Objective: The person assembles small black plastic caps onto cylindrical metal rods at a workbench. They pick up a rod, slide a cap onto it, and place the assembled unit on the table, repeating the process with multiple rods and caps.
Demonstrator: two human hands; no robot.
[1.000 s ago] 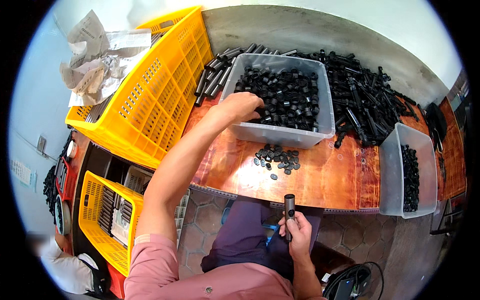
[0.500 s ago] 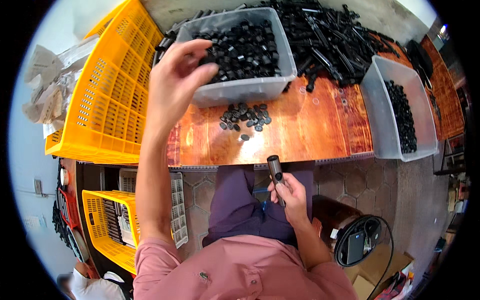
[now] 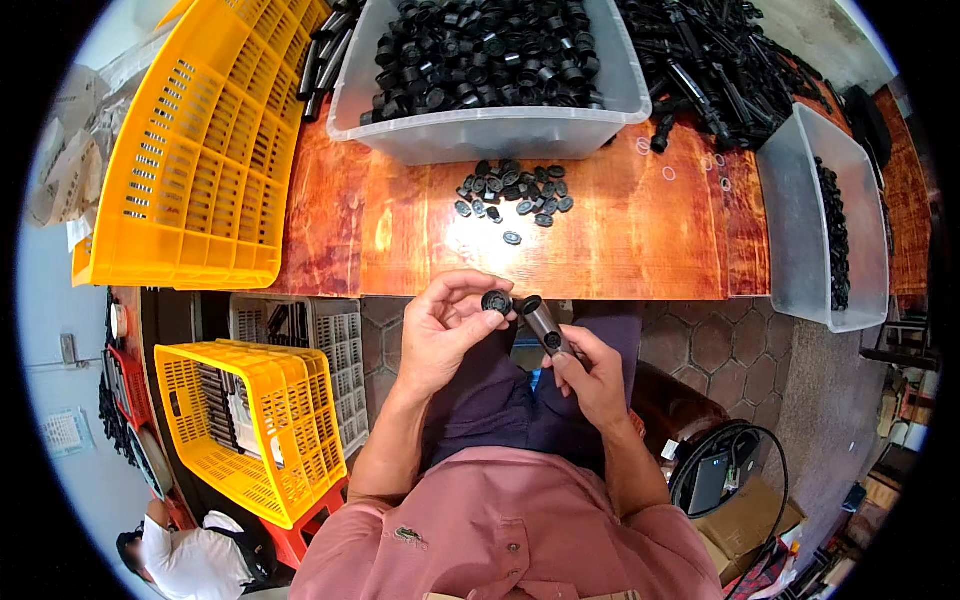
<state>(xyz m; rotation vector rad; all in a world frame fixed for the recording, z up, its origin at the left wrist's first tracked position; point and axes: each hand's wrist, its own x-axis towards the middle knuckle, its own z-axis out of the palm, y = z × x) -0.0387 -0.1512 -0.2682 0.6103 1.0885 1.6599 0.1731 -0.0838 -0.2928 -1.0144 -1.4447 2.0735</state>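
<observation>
Between the fingertips of my left hand (image 3: 440, 335) is a round black cap (image 3: 496, 301), its ringed face turned up. My right hand (image 3: 590, 375) is closed round a dark grey metal tube (image 3: 541, 325) with a black end, probably a flashlight body. Cap and tube end are close together over my lap, just short of the table edge; a small gap shows between them. Beyond them, small oval black pieces (image 3: 512, 190) lie loose on the wooden table (image 3: 400, 250). Behind these stands a clear plastic bin (image 3: 500, 135) full of black caps.
A yellow crate (image 3: 200, 160) stands at the table's left, with another yellow crate (image 3: 260, 430) lower down holding dark tubes. Black tubes (image 3: 700, 80) are heaped at the back right. A second clear bin (image 3: 820, 230) is at the right edge. A person (image 3: 200, 555) sits lower left.
My left hand has come back from the large bin with a black cap and now meets the right hand over my lap. The tube stays in my right hand. The view has shifted.
</observation>
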